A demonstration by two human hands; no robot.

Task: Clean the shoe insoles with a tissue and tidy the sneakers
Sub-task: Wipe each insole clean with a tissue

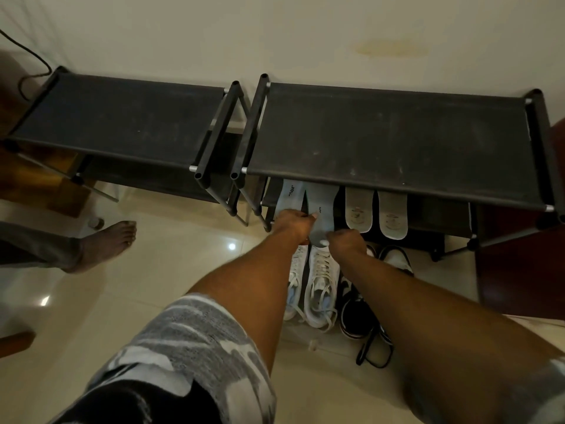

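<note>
1. Nearest to me, both forearms stretch toward 12 o'clock above the pale tiled floor (183, 258).
2. Under the wrists a pair of white sneakers (321, 286) stands on the floor, side by side. Just beside them, at 3 o'clock, is a pair of black-and-white sneakers (354, 307), with a loose black lace trailing toward 6 o'clock.
3. My right hand (347, 240) pinches the heel end of the right grey insole (322, 206) with curled fingers.
4. My left hand (292, 223) is at 10 o'clock from the right hand. It covers the heel end of the left grey insole (287, 192), and one fingertip touches the right grey insole. I cannot tell if this hand really grasps something.
5. The right shoe rack (382, 139) is the container here. As far as I can see, its lower shelf carries four insoles with the heels toward me: the two grey ones, and at 3 o'clock of them two beige insoles (358, 209), apart from both hands. The far ends of all four are hidden under the dark top shelf.
6. At 9 o'clock stands the left shoe rack (122, 117), just beside the right one.
7. At 9 o'clock from my hands, well apart, a bare foot (107, 243) of another person rests on the floor.
</note>
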